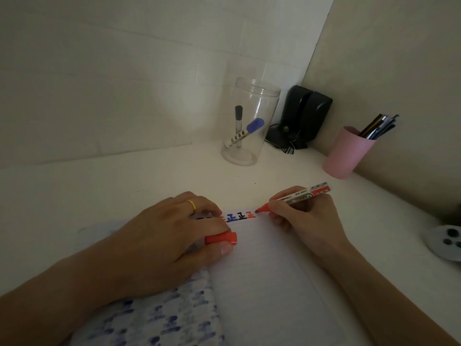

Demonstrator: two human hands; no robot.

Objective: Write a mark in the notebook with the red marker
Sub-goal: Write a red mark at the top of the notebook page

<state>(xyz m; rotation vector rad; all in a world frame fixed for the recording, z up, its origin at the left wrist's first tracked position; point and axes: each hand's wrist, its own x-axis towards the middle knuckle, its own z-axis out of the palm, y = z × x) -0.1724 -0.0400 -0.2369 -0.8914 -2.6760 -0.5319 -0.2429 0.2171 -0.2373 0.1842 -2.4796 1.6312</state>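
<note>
White surface [154,176] set in a dim corner, pale walls behind. Rear: clear jar [249,121] w/ two capped markers, black speakers [305,116], pink cup [348,153] of pens. Right edge: grey disc [446,242], partly cut off.

Notebook [269,283] lies open at centre front, lined page facing up; a row of tally-style marks [237,217] in blue, black and red runs along its top line.

Right hand [306,218]: grip clamped on the red marker [294,197], fingers closed round the barrel near the nib. Nib sits at the right end of the row, at or just touching the page beside the last red mark; actual contact can't be resolved.

Left hand [172,233]: rests flat on the left page, pinning the notebook; grip closed on the red cap [222,238], held btwn thumb and forefinger. Ring on one finger.

Stage (est.): mark in progress or about to start.

Risks: (a) nib is close to the page's top edge, so an over-long stroke could run onto the surface; (b) wet ink may smear if the right hand's heel drags across the marks; (c) if the left hand lifts, the notebook may shift mid-stroke and skew the line.
</note>
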